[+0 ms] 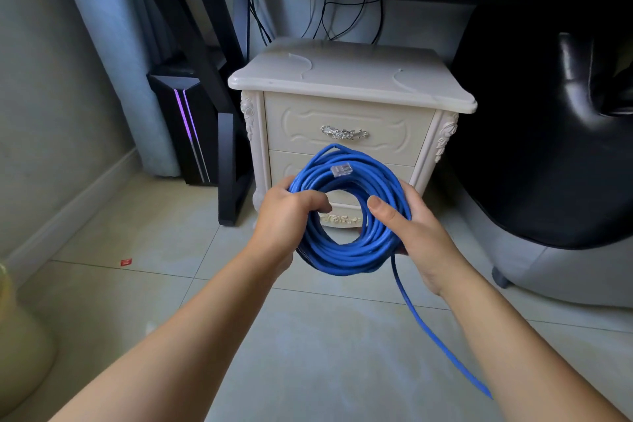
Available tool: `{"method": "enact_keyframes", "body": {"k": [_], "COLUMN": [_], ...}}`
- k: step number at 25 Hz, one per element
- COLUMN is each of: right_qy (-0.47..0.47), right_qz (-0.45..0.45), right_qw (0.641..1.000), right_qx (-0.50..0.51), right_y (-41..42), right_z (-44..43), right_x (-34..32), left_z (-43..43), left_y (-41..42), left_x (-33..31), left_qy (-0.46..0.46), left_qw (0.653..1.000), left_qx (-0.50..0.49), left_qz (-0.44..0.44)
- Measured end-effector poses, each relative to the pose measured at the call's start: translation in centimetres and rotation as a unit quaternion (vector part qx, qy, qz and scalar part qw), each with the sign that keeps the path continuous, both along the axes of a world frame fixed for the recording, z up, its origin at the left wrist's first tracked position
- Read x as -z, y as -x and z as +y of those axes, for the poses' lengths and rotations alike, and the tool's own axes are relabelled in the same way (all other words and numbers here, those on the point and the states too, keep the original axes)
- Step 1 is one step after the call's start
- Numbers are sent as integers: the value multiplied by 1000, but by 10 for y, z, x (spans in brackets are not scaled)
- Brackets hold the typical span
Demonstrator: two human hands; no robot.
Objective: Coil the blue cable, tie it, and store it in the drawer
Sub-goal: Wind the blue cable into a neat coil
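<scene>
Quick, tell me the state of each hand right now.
Left hand: fingers curled round the left side of the coiled blue cable.
Right hand: grips the coil's right side, thumb across the front.

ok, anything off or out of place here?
The cable coil, gripped by left hand and right hand, has a loose tail trailing down to the right, not yet wound in. Small red scrap lies on the floor, left side.

Left hand gripping cable, right hand likewise
</scene>
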State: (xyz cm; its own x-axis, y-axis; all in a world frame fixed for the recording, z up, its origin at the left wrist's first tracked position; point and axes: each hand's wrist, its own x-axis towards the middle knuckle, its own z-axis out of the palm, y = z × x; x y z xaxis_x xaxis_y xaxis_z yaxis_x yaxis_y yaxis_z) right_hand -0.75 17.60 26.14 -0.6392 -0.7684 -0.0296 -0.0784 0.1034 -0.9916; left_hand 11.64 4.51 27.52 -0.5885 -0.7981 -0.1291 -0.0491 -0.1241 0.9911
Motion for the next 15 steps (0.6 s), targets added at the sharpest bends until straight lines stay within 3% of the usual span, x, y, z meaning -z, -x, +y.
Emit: {"method": "enact_keyframes", "body": {"k": [5,9,12,15], "right_qy": [29,40,32,52], "right_qz": [-72,-149,-143,-89], "right_qw": [994,980,976,979], "right_qx": [83,126,160,173], "right_y": [-16,-7,-1,5], "right_z": [-13,-15,-12,-8], "right_x": [12,14,17,9], "left_z": [10,24,19,-2], "left_y": [4,7,3,-9], "left_x": [6,19,20,8], "left_qy": [-49,-52,-14,-11], "left_qw": [995,996,997,967], "left_qx": [-66,-43,80,256], "left_qz": [57,65,20,-5]}}
